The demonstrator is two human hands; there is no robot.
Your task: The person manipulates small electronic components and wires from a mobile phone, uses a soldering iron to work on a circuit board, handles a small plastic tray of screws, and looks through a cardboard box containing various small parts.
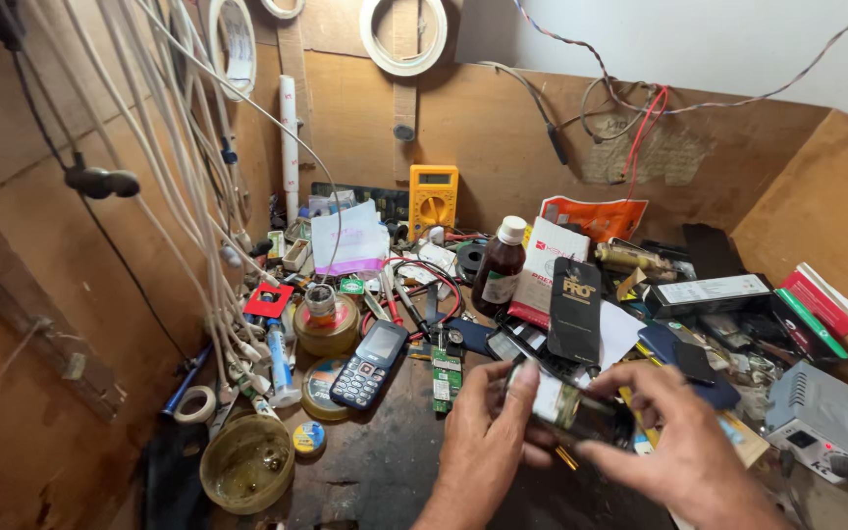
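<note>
Both hands are meeting low over the cluttered dark worktop (395, 471), and they are sharing 1 object: a small opened phone body with a pale label and a dark frame (566, 404). The left hand (483, 447) is pinching its near end, thumb pressing on top and fingers curling underneath. The right hand (684, 442) is closing on the other end from the right, fingers wrapping over the dark frame. So neither hand is spread wide; each is gripping that same piece, lifted just above the bench at lower centre.

Just left of the hands, a dark blue keypad phone with a small screen (370, 365) is lying flat, tilted, and a narrow green circuit board (446, 378) is sitting right beside it. Behind them a round tin with a spool of wire on top (325, 319) is standing near a red square holder (269, 299). A brown glass bottle with a white cap (500, 267) is standing upright in the middle of the mess, and a yellow multimeter (434, 196) is leaning against the brown board wall behind. A shallow round yellowish dish (246, 463) is sitting at the lower left, well apart from the hands. A bundle of white cables (188, 196) is hanging down the left side. A grey boxed unit with a knob (821, 422) is sitting at the far right, near the right hand.
</note>
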